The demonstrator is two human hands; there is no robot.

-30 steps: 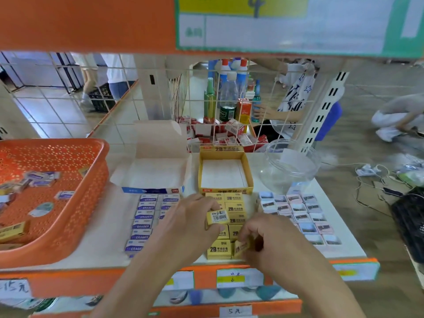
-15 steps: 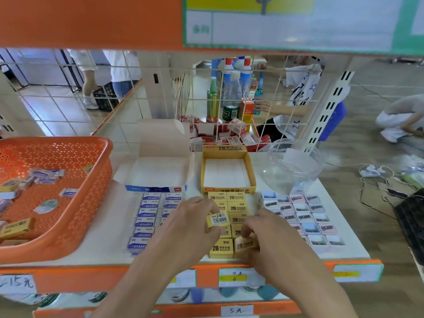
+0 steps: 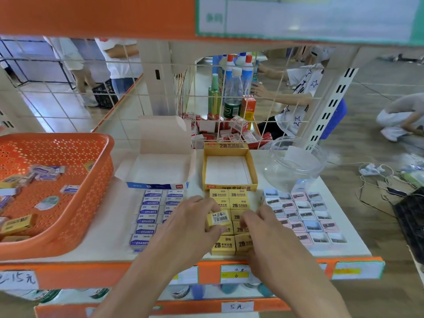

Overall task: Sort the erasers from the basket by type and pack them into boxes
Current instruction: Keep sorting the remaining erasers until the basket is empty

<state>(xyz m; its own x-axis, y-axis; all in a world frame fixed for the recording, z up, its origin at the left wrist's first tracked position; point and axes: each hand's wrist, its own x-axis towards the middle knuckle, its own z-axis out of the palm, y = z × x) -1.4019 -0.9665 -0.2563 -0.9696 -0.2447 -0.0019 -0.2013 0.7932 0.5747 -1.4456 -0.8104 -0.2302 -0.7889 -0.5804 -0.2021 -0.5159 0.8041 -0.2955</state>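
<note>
The white shelf [image 3: 96, 244] filled the lower view. At its nine o'clock stood the orange basket [image 3: 91, 203]. Loose erasers [image 3: 48, 171], blue-wrapped and yellow mixed, lay scattered on the basket floor.

At twelve o'clock, against the wire grid, sat the white box [image 3: 160, 166], its lid flipped up and nothing inside. Just at its three o'clock was the yellow box [image 3: 229, 187], open and showing only its white floor. Further round, at two o'clock, was the clear jar [image 3: 296, 161].

Sorted rows lay at six o'clock of each container. The blue erasers [image 3: 149, 212] were in two columns below the white box. The yellow erasers [image 3: 229, 198] were in two touching columns below the yellow box. The pink erasers [image 3: 305, 214] formed a grid of several columns below the jar.

The left hand [image 3: 195, 223] covered the gap between the blue and yellow rows. Its thumb and fingers pinched one yellow eraser [image 3: 219, 218], barcode face up, over the nine o'clock edge of the yellow rows. The right hand [image 3: 268, 230] was at its three o'clock, near but apart. Its fingers were bent, with the tips on the yellow rows; whether they gripped an eraser could not be told.
</note>
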